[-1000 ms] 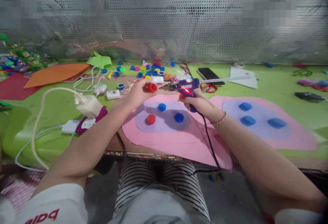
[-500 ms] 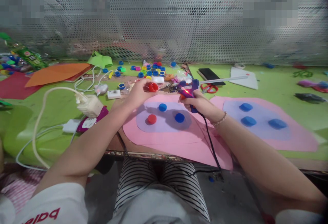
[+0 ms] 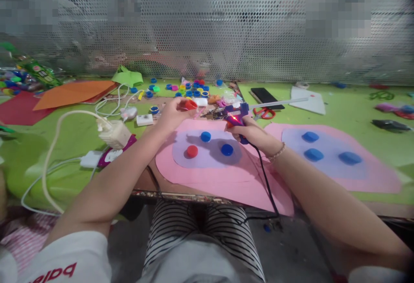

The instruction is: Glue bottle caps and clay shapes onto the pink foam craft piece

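My left hand (image 3: 174, 113) pinches a red bottle cap (image 3: 190, 105) above the back edge of a pink paper sheet (image 3: 187, 176). To its right, my right hand (image 3: 250, 133) is wrapped round a dark blue glue gun (image 3: 235, 117) with a glowing red light. A clear glue stick (image 3: 281, 104) juts from the gun's back, and its nozzle points left toward the cap. Below both hands lies a lilac paper shape (image 3: 213, 159) on the pink sheet. It bears a red cap (image 3: 192, 151), a light blue cap (image 3: 205, 136) and a dark blue cap (image 3: 227, 149).
Another pink sheet (image 3: 384, 175) with three blue caps (image 3: 313, 154) lies at right. Behind are scissors (image 3: 264, 113), a black phone (image 3: 267, 97) and several loose caps (image 3: 196, 91). A power strip (image 3: 121, 151) with cords sits at left. The gun's black cord (image 3: 267, 183) crosses the table edge.
My left hand has turned the red cap, so its opening now faces up and less toward me. The glue gun has shifted slightly left and its glue stick tilts a little differently.
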Available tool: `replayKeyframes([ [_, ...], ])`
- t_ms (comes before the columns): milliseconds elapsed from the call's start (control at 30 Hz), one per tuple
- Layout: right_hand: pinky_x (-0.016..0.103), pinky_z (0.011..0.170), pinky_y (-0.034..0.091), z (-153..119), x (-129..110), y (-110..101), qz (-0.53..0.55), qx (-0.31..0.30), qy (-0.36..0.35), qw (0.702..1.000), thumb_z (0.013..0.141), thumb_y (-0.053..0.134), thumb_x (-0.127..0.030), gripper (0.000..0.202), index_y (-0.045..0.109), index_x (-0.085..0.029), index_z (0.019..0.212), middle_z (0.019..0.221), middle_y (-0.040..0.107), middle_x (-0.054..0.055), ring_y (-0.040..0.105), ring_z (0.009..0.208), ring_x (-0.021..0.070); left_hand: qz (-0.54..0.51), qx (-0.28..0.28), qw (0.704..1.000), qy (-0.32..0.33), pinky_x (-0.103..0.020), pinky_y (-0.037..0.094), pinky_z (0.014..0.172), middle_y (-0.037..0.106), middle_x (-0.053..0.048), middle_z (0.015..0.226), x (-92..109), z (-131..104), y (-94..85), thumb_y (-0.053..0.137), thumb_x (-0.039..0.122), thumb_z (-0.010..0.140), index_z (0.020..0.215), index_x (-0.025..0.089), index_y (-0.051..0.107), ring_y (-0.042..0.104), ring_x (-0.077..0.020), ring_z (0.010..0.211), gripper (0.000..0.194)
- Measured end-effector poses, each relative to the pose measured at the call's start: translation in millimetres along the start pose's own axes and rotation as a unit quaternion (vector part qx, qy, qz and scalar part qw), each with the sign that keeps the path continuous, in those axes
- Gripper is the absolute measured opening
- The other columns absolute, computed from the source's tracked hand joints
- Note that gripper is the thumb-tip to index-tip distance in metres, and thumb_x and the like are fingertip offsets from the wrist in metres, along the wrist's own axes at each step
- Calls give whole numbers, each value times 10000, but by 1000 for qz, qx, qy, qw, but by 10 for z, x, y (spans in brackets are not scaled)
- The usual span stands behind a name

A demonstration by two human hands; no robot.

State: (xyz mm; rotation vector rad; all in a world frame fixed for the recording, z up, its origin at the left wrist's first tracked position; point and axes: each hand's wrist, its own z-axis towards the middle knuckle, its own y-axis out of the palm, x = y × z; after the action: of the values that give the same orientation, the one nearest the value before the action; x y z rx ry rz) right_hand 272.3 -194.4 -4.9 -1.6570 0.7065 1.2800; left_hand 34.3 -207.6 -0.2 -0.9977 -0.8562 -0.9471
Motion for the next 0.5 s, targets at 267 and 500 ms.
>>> replayKeyframes([
  [267, 212, 404, 322, 59, 42, -24, -16, 22, -3, 1000, 647, 584, -218, 106, 552, -136, 706, 433, 469, -48, 431, 394, 80, 73, 84, 991, 73, -289, 481, 751, 650, -38, 853, 31, 95, -221, 702, 285, 632, 876, 162, 569, 610, -147, 791, 304],
  [500, 206, 396, 300, 104, 75, -61, -30, 37, -3, 999, 648, 576, -193, 70, 537, -136, 657, 416, 461, -47, 417, 384, 69, 200, 78, 974, 66, -275, 455, 674, 598, -2, 737, 72, 94, -351, 747, 334, 571, 803, 201, 483, 573, -142, 698, 376],
])
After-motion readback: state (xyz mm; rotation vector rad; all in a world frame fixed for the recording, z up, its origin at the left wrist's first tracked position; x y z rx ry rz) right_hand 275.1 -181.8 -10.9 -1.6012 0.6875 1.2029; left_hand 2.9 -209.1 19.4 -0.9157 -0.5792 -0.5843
